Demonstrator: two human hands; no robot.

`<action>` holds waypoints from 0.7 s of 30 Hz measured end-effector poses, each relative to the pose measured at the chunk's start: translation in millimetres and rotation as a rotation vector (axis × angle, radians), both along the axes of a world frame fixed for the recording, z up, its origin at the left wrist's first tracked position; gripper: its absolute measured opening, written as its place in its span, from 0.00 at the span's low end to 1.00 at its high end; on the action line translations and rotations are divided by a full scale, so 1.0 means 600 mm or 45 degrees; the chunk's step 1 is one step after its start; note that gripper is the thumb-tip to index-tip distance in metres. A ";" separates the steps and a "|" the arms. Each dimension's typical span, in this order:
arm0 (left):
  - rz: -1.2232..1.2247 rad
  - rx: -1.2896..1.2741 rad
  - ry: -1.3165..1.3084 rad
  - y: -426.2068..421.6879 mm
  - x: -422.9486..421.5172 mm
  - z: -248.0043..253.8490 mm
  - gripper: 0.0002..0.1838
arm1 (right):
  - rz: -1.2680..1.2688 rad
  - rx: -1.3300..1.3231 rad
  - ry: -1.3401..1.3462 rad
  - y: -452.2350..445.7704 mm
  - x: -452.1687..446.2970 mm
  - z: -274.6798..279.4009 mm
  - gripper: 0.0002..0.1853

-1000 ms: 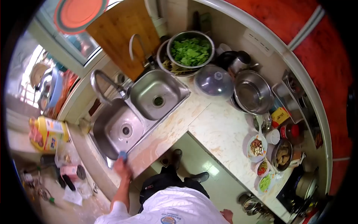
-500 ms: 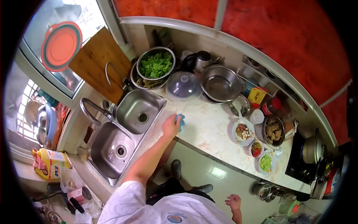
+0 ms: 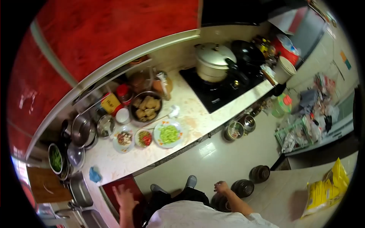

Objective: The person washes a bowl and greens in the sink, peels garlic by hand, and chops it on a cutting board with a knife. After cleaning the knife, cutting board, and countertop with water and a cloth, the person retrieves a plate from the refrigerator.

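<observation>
My left hand [image 3: 124, 197] is open with its fingers spread, low in front of the counter's edge above a dark red cabinet door [image 3: 131, 190]. It holds nothing. A crumpled blue cloth [image 3: 95, 174] lies on the counter near the sinks, apart from that hand. On my other side, my right hand [image 3: 220, 187] hangs over the floor with fingers loosely bent and nothing visible in it. Along the counter stand a plate of chopped green vegetable [image 3: 169, 134], a small bowl of cut peppers [image 3: 144, 138], a dish of chopped ingredients [image 3: 124, 140] and a bowl of brown chunks [image 3: 146, 107].
A pressure cooker [image 3: 213, 62] sits on the black stove [image 3: 216, 91], with a dark wok [image 3: 247, 55] behind. Steel sinks [image 3: 81, 192] are at lower left. Pots [image 3: 234, 131] and dark jars [image 3: 259, 173] stand on the floor. A yellow bag [image 3: 329, 190] is at right.
My left hand has let go of the blue cloth, which stays on the counter, and has drawn back past the counter's edge. The view has swung right toward the stove.
</observation>
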State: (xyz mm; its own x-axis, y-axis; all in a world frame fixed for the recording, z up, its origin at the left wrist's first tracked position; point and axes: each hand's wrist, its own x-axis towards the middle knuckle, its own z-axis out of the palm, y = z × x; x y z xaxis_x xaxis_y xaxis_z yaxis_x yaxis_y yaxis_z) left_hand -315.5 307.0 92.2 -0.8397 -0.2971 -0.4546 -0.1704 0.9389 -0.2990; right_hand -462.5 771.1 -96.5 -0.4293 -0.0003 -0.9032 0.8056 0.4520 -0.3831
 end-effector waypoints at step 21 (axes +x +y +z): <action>-1.192 1.651 0.678 0.546 -0.547 -0.006 0.24 | -1.454 -1.284 0.628 -0.007 -0.289 0.377 0.35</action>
